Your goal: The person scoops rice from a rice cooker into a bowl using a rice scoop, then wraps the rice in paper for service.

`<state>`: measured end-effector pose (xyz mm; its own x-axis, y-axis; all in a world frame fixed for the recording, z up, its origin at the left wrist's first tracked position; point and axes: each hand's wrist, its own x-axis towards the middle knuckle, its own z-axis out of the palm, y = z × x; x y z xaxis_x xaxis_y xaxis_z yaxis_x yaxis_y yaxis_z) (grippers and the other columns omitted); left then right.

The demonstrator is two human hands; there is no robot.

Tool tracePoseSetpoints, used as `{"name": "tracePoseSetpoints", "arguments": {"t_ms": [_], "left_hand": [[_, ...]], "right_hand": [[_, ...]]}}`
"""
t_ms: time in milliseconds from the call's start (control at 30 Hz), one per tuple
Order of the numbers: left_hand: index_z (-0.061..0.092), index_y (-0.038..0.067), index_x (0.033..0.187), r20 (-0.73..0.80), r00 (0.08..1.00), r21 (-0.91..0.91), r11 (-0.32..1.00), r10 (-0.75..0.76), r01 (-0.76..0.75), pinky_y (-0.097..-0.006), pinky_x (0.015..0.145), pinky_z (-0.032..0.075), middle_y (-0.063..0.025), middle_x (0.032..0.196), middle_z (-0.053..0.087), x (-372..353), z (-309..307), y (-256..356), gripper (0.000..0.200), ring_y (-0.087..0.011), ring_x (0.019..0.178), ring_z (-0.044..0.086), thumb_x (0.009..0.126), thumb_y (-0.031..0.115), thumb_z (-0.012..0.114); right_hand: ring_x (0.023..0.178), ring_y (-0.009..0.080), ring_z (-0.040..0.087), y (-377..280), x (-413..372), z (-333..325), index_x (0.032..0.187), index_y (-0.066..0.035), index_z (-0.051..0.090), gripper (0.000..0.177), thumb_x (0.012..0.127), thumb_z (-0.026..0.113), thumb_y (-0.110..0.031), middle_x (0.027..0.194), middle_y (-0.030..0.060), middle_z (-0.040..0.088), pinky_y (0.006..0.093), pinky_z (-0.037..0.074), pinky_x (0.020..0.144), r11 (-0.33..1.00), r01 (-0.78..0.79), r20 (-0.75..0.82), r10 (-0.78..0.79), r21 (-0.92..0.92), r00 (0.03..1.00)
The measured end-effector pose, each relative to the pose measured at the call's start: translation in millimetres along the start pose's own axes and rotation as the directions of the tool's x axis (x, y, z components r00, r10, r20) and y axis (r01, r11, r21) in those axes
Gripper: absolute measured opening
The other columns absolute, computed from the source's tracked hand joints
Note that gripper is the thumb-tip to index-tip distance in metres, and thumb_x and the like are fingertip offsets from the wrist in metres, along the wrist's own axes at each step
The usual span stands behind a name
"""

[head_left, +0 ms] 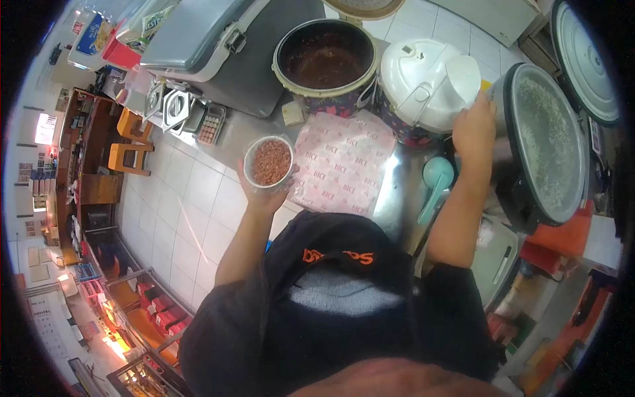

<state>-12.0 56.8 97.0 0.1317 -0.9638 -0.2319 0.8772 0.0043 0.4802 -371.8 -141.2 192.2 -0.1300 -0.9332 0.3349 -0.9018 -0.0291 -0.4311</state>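
Note:
My left hand (262, 196) is closed round a small white bowl (249, 173) filled with reddish-brown grains (272, 162) that look like cooked red rice. The bowl is held up beside a sheet of pink-printed paper (344, 159). On the other side, my right hand (475, 129) grips a white rice paddle (462, 78), its broad end over the lid of a closed white rice cooker (415, 73). To the left of that cooker stands an open pot (325, 63) with dark reddish-brown residue inside. Below my right hand lies a turquoise ladle (436, 175).
A large grey cooler box (211, 49) stands at the back left, near a tray of small pinkish items (210, 126). At right is a big cooker with a steamed-over transparent lid (546, 145). Orange stools (129, 157) stand on the tiled floor.

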Motion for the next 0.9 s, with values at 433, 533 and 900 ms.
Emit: {"name": "tracePoseSetpoints", "arguments": {"t_ms": [433,533,900], "left_hand": [[0.043,0.006,0.140,0.039,0.984,-0.059,0.983,-0.173,0.175,-0.0491,0.068,0.063,-0.0273,0.123,0.058,13,5,3,0.086,-0.0461,0.097,0.066,0.089,0.075,0.031],[0.041,0.006,0.142,-0.049,0.978,-0.041,0.979,-0.200,0.198,-0.0552,0.077,0.061,-0.0294,0.128,0.055,17,24,8,0.091,-0.0502,0.105,0.062,0.088,0.079,0.029],[0.047,0.009,0.140,0.233,0.970,0.856,0.460,0.064,-0.236,-0.0570,0.110,0.032,-0.0219,0.144,0.044,29,18,-12,0.061,-0.0410,0.134,0.041,0.095,0.050,0.049]], "right_hand": [[0.116,0.0403,0.058,4,2,16,0.125,0.001,0.061,0.040,0.089,0.057,-0.016,0.123,0.0256,0.061,0.0457,0.045,0.100,0.982,-0.024,0.181,0.058,-0.187,0.982],[0.110,0.0379,0.061,-19,-14,29,0.121,-0.002,0.063,0.034,0.089,0.057,-0.014,0.115,0.0223,0.065,0.0449,0.048,0.096,0.921,0.330,-0.367,-0.386,-0.207,0.847],[0.117,0.0298,0.059,-108,-219,115,0.130,-0.003,0.055,0.050,0.101,0.045,-0.043,0.128,0.0167,0.060,0.0431,0.048,0.101,-0.718,-0.617,0.587,-0.359,0.324,0.726]]}}
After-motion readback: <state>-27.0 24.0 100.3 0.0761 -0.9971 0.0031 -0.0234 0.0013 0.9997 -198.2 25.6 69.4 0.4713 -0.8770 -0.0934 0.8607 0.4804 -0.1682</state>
